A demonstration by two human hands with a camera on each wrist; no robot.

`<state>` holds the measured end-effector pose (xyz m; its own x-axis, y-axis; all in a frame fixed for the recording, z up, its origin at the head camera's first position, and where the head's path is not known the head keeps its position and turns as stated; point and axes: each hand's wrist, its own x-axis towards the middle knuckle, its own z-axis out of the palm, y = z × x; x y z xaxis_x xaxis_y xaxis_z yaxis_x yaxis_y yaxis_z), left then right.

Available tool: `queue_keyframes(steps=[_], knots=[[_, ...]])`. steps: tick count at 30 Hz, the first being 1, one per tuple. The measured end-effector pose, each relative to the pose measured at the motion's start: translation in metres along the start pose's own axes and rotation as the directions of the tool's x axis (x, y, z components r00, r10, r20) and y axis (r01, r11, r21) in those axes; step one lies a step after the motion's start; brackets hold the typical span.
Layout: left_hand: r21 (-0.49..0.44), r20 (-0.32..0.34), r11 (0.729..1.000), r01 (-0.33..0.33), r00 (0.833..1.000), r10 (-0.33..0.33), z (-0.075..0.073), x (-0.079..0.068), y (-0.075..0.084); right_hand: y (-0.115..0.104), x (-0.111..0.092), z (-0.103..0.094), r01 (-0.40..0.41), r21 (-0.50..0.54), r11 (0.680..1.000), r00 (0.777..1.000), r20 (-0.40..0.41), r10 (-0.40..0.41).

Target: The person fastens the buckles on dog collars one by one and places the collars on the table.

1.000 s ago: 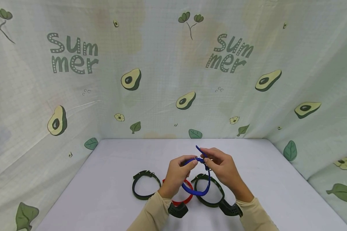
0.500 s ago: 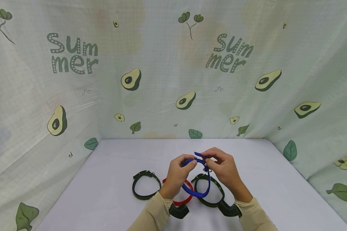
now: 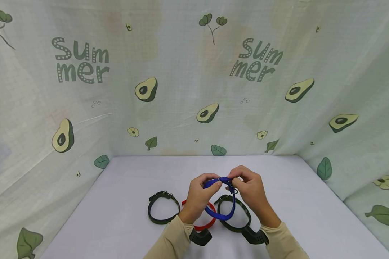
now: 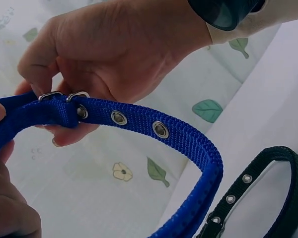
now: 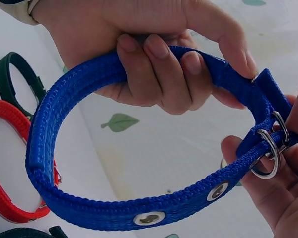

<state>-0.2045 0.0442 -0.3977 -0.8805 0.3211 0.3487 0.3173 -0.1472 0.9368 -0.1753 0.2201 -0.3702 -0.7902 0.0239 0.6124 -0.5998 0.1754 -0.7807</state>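
Both hands hold a blue dog collar (image 3: pixel 225 217) above the table, its loop hanging down between them. My left hand (image 3: pixel 197 199) grips the band on the left, and in the right wrist view several of its fingers curl round the webbing. My right hand (image 3: pixel 254 189) pinches the strap at the top right, beside the metal buckle. A silver buckle (image 4: pixel 50 95) and a ring sit close together there, and metal eyelets (image 4: pixel 119 117) line the band. The strap's free end (image 5: pixel 271 89) lies over the buckle area, near the left fingertips.
A red collar (image 3: pixel 205 227) lies on the white table (image 3: pixel 116 216), partly behind the left forearm. One dark green collar (image 3: pixel 163 221) lies to its left and another dark green collar (image 3: pixel 235 229) to its right. A printed cloth (image 3: pixel 175 126) hangs behind the table.
The strap's free end, which stuck up above the right fingers, has been brought down and left, level with the top of the collar. Both hands stay nearly in place.
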Motion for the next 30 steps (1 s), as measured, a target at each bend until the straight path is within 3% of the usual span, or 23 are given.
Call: queue_keyframes(steps=[9, 20, 30], knots=[[-0.003, -0.001, 1.000, -0.014, 1.000, 0.014, 0.000, 0.001, -0.001, 0.002, 0.000, -0.003, -0.017, -0.041, 0.999, 1.000, 0.005, 0.017], [0.082, 0.052, 0.996, -0.035, 0.998, 0.031, -0.005, 0.003, 0.004, 0.002, 0.003, -0.017, -0.001, -0.097, 0.995, 0.993, 0.121, 0.013], [0.079, 0.052, 0.995, -0.054, 0.997, 0.050, -0.004, 0.002, 0.002, -0.002, 0.003, -0.019, 0.077, -0.288, 0.955, 0.990, 0.136, -0.039]])
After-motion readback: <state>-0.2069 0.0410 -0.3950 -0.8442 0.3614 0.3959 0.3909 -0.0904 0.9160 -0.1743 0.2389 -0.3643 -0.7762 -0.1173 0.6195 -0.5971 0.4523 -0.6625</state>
